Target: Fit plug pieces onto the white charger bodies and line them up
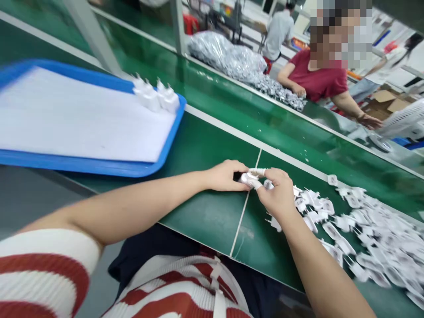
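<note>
In front of me, over the green table, my left hand point(225, 176) and my right hand point(278, 191) meet at a small white plug piece point(247, 178). Both are closed on it with thumb and fingers, which cover much of it. White covers wrap the thumb and a fingertip of my right hand. Loose white plug parts point(311, 205) lie right beside and beyond that hand, some with two metal pins showing. At the left, a blue tray point(142, 170) lined with a white sheet carries several white plugs point(152, 96), pins up, in its far right corner.
A large heap of white plug parts point(387, 234) spreads over the right of the table. Behind the belt, a co-worker in a red shirt point(323, 81) sits near a pile of silvery bagged parts point(228, 55). A metal post point(96, 37) rises behind the tray.
</note>
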A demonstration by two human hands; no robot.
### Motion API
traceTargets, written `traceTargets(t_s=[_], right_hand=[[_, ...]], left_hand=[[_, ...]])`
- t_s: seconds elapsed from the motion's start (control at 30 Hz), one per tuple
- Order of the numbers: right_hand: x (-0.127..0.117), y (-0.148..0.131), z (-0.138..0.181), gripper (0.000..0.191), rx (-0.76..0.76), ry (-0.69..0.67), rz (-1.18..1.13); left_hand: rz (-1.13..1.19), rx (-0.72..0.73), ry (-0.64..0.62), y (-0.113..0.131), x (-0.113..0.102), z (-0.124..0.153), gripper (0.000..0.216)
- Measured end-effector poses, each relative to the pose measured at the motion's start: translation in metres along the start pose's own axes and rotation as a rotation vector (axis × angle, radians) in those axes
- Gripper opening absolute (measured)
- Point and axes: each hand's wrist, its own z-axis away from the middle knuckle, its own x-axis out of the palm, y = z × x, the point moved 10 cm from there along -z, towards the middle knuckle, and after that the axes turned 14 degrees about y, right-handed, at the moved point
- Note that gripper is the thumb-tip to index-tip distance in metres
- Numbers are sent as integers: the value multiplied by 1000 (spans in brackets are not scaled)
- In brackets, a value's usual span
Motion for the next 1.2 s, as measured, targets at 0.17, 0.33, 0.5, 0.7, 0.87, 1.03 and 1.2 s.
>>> traceTargets(t_s=[0.17,0.33,0.5,0.7,0.87,1.03,1.2], right_hand=[[-16,-3,-2,35,69,181,-132],[-16,-36,17,31,110,164,-321],[52,-66,67,47,158,-361,-458],[78,-52,74,44,155,-396,-370],[79,-49,69,42,145,-353,-367],[77,-49,70,41,189,-364,-395],[78,-49,69,41,219,-405,-408]], left_hand=[[-127,-84,-21,17,-16,0,19],[-193,-47,137,62,-97,24,34],[-460,-384,713,25,-257,65,41],[-715,-681,1133,-43,-391,101,20],[-721,-810,1163,-104,-414,89,29],[-594,-731,1093,-149,-393,61,39],[-377,-611,868,-156,-386,55,56]])
